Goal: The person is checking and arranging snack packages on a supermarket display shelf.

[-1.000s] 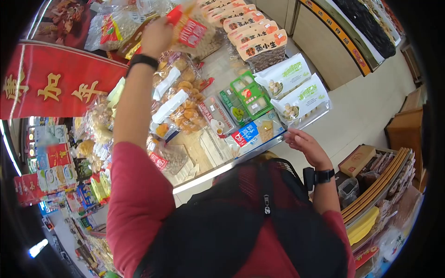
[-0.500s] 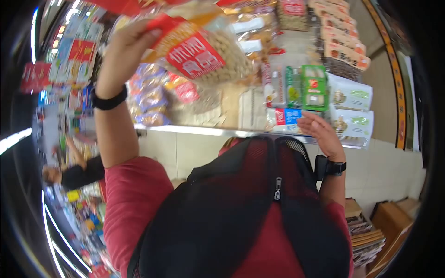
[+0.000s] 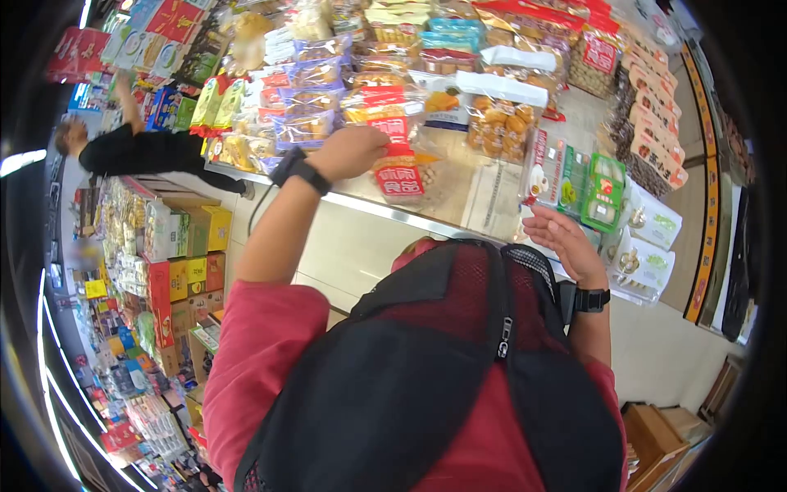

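My left hand (image 3: 351,153), with a black band at its wrist, is closed at the edge of a clear snack bag with a red label (image 3: 393,131) on the table. Its fingertips are partly hidden against the bag. Just below lies another red-labelled snack bag (image 3: 399,179) with pale contents. My right hand (image 3: 567,240) is open at the table's front edge, fingers stretched out and holding nothing. Close to it are a green-trimmed tray pack (image 3: 604,193) and white pouches (image 3: 643,261). A bag of round orange-brown snacks (image 3: 498,123) lies between the hands, farther back.
Purple-edged snack packets (image 3: 305,115) are stacked left of my left hand. A metal edge (image 3: 418,220) runs along the table front. Brown-filled packs (image 3: 656,123) line the right side. A person in black (image 3: 123,152) stands at the far left, near stacked cartons (image 3: 188,279).
My left hand, which held up a bag of peanuts, has come down to the table at a red-labelled bag. My right hand remains open near the edge. The view has shifted.
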Demonstrator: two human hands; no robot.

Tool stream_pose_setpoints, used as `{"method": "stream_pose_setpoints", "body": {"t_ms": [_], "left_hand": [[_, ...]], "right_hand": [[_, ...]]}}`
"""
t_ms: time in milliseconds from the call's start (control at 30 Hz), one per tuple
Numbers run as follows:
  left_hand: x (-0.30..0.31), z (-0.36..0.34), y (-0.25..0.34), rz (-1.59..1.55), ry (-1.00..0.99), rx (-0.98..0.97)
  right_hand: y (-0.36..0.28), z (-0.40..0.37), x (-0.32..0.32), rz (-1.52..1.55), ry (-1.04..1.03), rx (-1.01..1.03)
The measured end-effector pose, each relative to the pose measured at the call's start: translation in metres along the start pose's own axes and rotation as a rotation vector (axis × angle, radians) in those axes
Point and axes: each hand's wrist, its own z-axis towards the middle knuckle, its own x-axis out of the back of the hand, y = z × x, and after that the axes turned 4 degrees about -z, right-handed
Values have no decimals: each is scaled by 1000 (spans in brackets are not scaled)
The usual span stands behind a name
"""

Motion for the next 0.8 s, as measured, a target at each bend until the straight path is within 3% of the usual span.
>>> {"method": "stream_pose_setpoints", "body": {"t_ms": [133,233,567,700,800], "left_hand": [[-14,19,-22,59,-58,110],[5,23,-2,31,-60,203],[53,39,16,-20,-260,-22],[67,77,37,-89,-156,-178],[81,118,69,42,-66,-128]], "right_hand": [[22,13,-8,62,56,40],[30,17,-19,77,119,-15],[47,9,-48,185,303,19],[56,-2,-48,240,341,48],[64,-9,-33,259,346,97]]}}
